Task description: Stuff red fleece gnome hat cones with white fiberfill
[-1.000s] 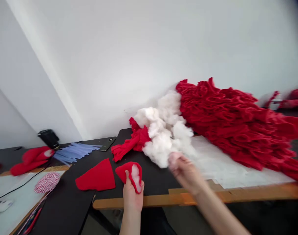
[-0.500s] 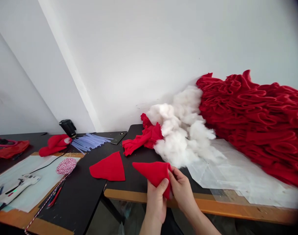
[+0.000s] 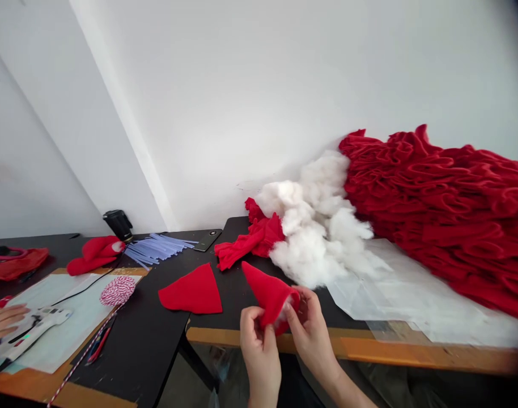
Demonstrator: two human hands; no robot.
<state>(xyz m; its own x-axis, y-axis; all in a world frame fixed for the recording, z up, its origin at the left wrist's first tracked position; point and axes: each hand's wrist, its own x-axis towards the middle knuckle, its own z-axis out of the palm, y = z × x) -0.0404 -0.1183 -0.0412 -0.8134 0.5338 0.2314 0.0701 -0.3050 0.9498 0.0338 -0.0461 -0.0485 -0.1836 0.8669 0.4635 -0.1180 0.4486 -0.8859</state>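
Observation:
A red felt cone hat (image 3: 265, 289) is held between my two hands over the table's front edge, its tip pointing up and left. Its wide opening faces down and right, with a bit of white stuffing showing inside. My left hand (image 3: 261, 345) pinches the lower left rim. My right hand (image 3: 310, 323) grips the right rim, with the thumb at the opening. A flat red felt piece (image 3: 193, 292) lies left of my hands. Behind the hat sit a heap of white stuffing (image 3: 310, 238) and a bunch of red fabric pieces (image 3: 253, 241).
A tall pile of red fabric (image 3: 446, 209) and plastic sheeting (image 3: 395, 294) fill the right. Leftward lie glue sticks (image 3: 159, 249), a phone (image 3: 208, 239), a roll of red-and-white twine (image 3: 117, 290) and a glue gun (image 3: 38, 328). Another person's hand (image 3: 6, 323) is beside the gun.
The hat has turned so its tip points higher and its opening shows. My left hand has shifted from the hat's side to its lower rim. Another person's hand has come in at far left.

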